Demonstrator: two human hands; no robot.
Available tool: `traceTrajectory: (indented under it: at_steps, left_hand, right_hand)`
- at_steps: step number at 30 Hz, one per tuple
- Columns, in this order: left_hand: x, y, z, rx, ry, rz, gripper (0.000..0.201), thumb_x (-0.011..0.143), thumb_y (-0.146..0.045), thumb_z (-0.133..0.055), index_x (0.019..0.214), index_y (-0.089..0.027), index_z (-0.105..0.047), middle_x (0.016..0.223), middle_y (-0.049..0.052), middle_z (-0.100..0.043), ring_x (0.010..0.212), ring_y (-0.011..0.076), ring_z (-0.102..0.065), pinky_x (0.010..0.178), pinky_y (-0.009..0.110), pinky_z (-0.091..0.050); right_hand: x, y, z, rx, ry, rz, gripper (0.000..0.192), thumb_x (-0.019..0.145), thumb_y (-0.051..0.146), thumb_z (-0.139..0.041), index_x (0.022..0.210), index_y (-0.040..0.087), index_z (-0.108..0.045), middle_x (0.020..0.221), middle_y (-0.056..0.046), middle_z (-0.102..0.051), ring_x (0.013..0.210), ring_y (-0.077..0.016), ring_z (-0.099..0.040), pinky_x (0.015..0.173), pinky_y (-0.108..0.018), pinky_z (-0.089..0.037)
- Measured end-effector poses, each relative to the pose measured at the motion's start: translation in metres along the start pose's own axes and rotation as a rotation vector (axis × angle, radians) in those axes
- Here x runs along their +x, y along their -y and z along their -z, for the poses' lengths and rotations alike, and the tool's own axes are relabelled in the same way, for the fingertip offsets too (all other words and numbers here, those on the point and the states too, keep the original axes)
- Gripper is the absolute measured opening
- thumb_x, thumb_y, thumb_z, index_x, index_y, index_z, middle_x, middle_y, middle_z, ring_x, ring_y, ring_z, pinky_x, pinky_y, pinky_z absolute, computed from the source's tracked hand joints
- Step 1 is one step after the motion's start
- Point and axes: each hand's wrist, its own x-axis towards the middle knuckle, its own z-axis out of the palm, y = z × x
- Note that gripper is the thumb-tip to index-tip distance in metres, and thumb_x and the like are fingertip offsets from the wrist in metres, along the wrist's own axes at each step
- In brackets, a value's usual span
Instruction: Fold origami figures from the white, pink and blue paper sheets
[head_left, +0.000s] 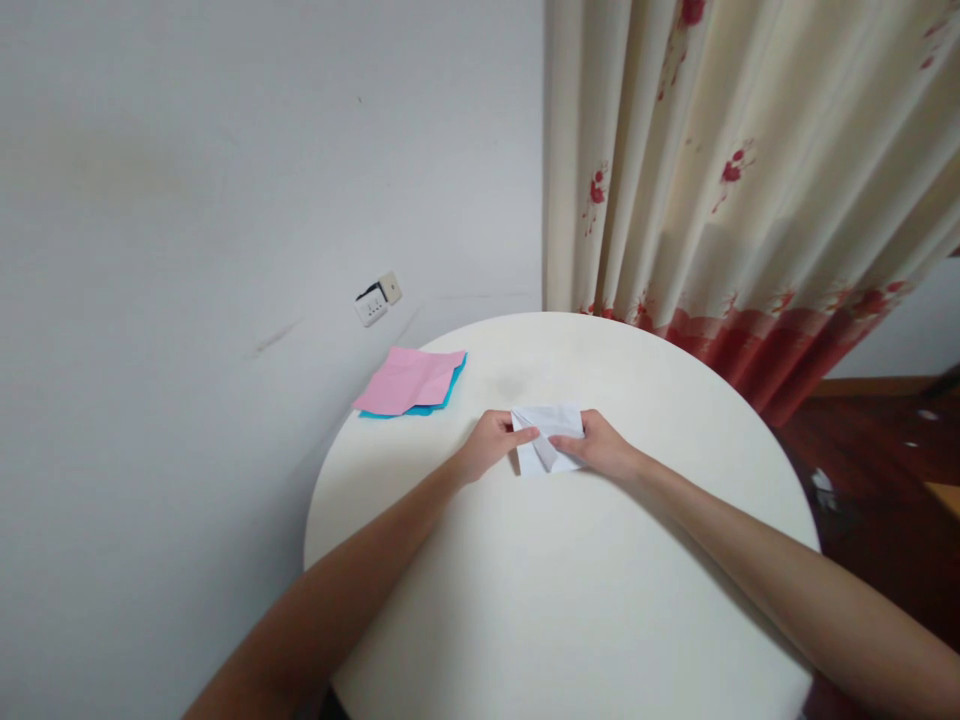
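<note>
Both hands (547, 445) pinching white folded paper (546, 440) on round table (570, 600), creases showing.

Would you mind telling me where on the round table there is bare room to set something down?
The table is bare between the forearms near its close edge, and on its right side toward the curtain. Taken: the middle, where both hands press the white paper, and the far left with the colored sheets.
</note>
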Motion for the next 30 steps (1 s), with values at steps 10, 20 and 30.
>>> traceTrajectory:
  at_steps: [10,20,30]
  left_hand:
    - [-0.0011,0.0023,-0.0052,-0.006,-0.139,0.017,0.041,0.064,-0.046,-0.082,0.084,-0.012,-0.077,0.081,0.008,-0.074,0.071,0.0207,-0.067,0.07,0.033,-0.052]
    - [0.0014,0.0045,-0.006,-0.135,-0.208,-0.02,0.043,0.076,-0.056,-0.069,0.069,-0.014,-0.07,0.068,0.004,-0.068,0.065,0.0175,-0.063,0.063,0.028,-0.049]
    - [-0.0024,0.0023,-0.0087,-0.097,-0.124,0.05,0.048,0.066,-0.057,-0.078,0.08,-0.011,-0.075,0.075,0.007,-0.073,0.068,0.0202,-0.065,0.067,0.032,-0.051]
  right_hand:
    - [0.0003,0.0,-0.0029,-0.019,-0.001,-0.033,0.045,0.068,0.051,-0.075,0.086,0.01,-0.071,0.072,-0.003,-0.065,0.062,-0.0133,-0.052,0.056,-0.024,-0.04]
    - [-0.0033,0.0069,-0.0057,0.077,0.005,-0.111,0.044,0.061,0.039,-0.082,0.092,0.009,-0.072,0.084,-0.008,-0.073,0.067,-0.0176,-0.063,0.062,-0.028,-0.05]
    - [-0.0002,-0.0012,-0.0057,0.191,-0.037,-0.109,0.048,0.058,0.034,-0.084,0.098,0.01,-0.072,0.091,-0.01,-0.075,0.075,-0.0205,-0.067,0.07,-0.032,-0.053]
